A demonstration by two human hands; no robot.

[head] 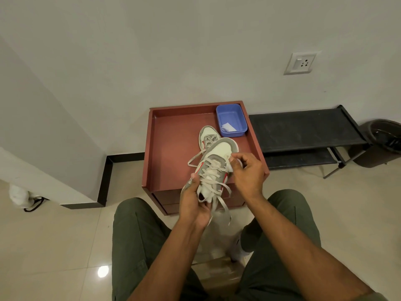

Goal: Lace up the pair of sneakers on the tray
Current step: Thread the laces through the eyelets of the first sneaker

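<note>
— Where's the white-and-grey sneaker with red trim (213, 168)?
— Centre frame, lifted above the reddish-brown wooden tray (171, 148). Left hand (194, 205) grips its heel; right hand (246, 172) pinches the beige lace (211, 173).
— And its mate?
— The second sneaker (207, 136) lies on the tray, beside the blue plastic tub (231, 120).

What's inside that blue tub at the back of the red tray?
The blue tub holds one small white item, perhaps folded paper, on its floor. The tub's near wall hides a strip of the floor, so anything lying there cannot be seen.

Glossy floor tiles (65, 246), matt wooden tray (173, 148), smooth plastic tub (242, 118).
</note>
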